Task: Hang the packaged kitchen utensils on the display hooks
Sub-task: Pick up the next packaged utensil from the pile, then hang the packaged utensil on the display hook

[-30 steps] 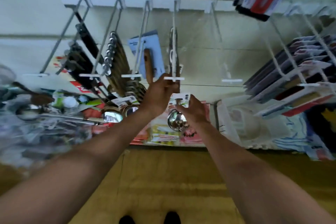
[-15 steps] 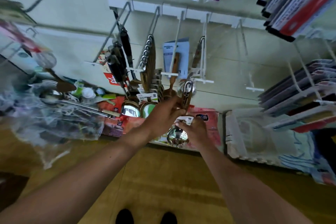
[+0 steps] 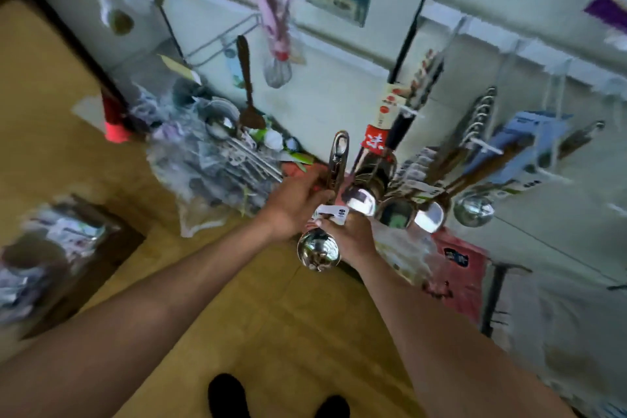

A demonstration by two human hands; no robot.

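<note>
Drawing ladle (image 3: pixel 319 249) down from the hooks (image 3: pixel 483 144), left hand (image 3: pixel 295 204) still gripping

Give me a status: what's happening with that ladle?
Left hand grips the ladle. Right hand pinches its tag. Not yet hooked. Hung ladles close alongside.

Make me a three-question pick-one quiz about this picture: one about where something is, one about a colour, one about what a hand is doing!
1. Where is the shiny round-bowled steel ladle? A) on a hook B) held by the left hand and right hand C) in a box
2. What colour are the person's shoes? A) white B) black C) red
3. What is the left hand doing? A) gripping the ladle's handle B) hanging empty C) pressing the wall
Answers: B, both hands hold it up; B, both toes look black; A, it curls round the handle.
</note>
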